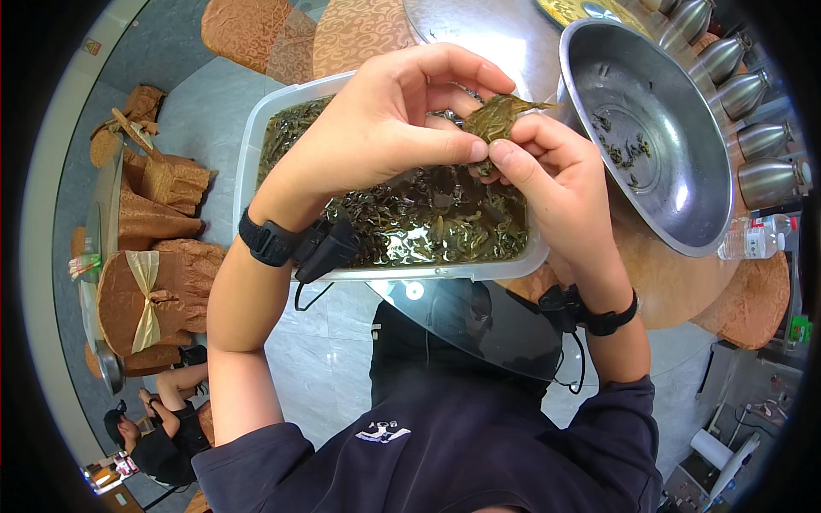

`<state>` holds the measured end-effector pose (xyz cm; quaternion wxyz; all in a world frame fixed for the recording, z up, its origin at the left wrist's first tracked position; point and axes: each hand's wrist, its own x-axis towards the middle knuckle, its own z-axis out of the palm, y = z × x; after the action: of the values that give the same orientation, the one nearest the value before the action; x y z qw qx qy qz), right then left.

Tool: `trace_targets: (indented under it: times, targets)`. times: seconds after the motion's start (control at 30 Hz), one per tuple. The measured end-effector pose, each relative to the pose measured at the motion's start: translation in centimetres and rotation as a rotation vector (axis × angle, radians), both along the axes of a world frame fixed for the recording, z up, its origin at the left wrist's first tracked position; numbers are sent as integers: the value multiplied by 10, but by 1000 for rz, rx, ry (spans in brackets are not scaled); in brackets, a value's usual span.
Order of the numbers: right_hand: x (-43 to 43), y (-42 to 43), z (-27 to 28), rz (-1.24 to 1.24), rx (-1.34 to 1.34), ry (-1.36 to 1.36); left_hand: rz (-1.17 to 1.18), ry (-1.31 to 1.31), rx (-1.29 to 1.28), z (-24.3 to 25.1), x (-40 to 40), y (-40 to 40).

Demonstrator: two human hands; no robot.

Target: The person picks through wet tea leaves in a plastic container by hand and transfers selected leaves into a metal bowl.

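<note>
Above a translucent plastic tub (247, 167), my left hand (397, 122) and my right hand (558, 160) meet over one limp clump of green leaf (492, 120). My left thumb and my right thumb press at its lower edge, almost touching each other. A thin tip of the leaf points right, past my right index finger. Below, the tub holds brownish liquid full of dark, wet leafy greens (442, 224). Right of my right hand stands a wide stainless steel basin (680, 160), tilted in view, with scraps of greens (625, 152) on its bottom.
The tub and basin rest on a round table with a glass top (449, 25). Several metal flasks (770, 183) and plastic water bottles (757, 242) line the right side. Cloth-covered chairs (147, 298) stand at left, where another person (160, 442) sits. Straps with black devices (327, 247) circle my wrists.
</note>
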<state>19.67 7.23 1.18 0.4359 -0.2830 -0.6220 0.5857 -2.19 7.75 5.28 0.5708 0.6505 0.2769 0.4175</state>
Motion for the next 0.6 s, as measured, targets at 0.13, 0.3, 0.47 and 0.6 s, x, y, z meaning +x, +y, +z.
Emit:
trace_targets:
  times: [0.13,0.3,0.47,0.6]
  targets:
    - [-1,-2,0,-73,-27,103,12,53,-9,1,-3,2]
    - [-2,2,-6,-139,-19,230,37,59,7,-1,-2,2]
    - [1,2,-4,-133,-17,311,19,100,-48,5,-1,-2]
    - [6,7,-10,-102,61,312,-37,98,-78,5,0,-3]
